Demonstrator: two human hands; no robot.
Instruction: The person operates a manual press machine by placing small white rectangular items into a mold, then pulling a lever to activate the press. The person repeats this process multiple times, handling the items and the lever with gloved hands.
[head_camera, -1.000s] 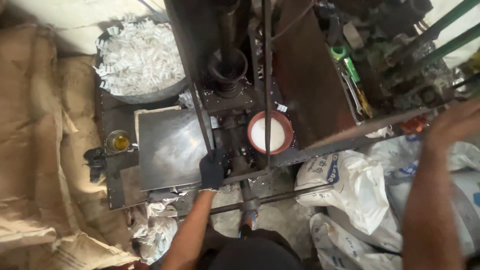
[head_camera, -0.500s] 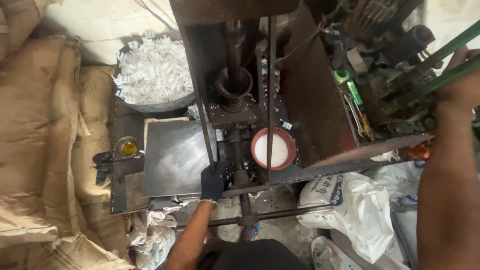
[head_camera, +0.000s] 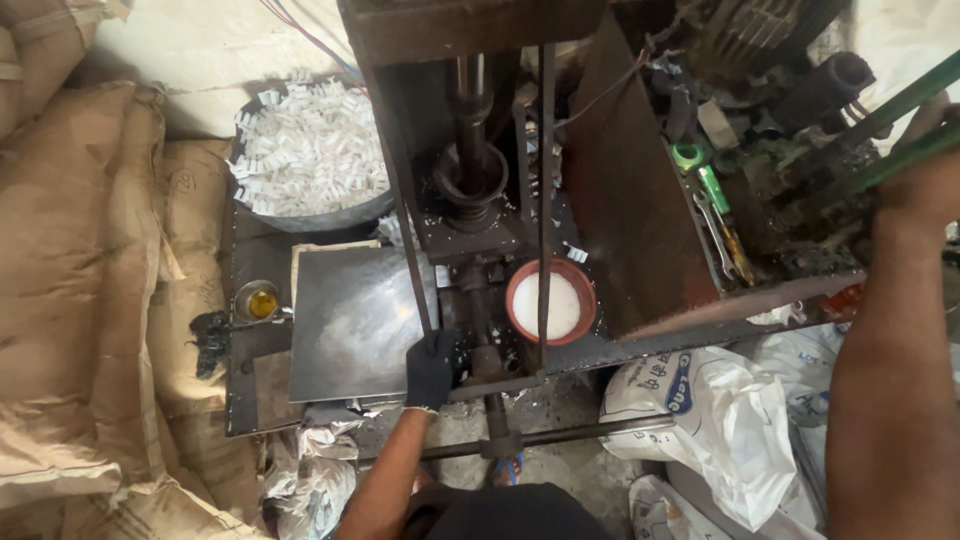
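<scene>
My left hand (head_camera: 432, 366) wears a black glove and is closed around the lower end of a thin metal rod (head_camera: 403, 215), at the front edge of a dark steel plate (head_camera: 350, 320). Just right of it stands a red bowl (head_camera: 520, 285) of white powder, under the press frame. A dark die cup (head_camera: 470, 180) sits on the press shaft behind the bowl. At the far right, my right hand (head_camera: 918, 185) wraps around a green lever bar (head_camera: 905, 105), with the forearm running down the frame's right side.
A black basin (head_camera: 330, 215) full of white scraps sits at the back left. A small tin of yellow oil (head_camera: 261, 303) stands left of the plate. Burlap sacks (head_camera: 90, 300) pile up on the left, white plastic sacks (head_camera: 720, 420) at the lower right. Tools (head_camera: 712, 190) lie on the machine's right shelf.
My right hand has risen from below the green bars and closed on one of them. My gloved left hand stays at the rod by the plate.
</scene>
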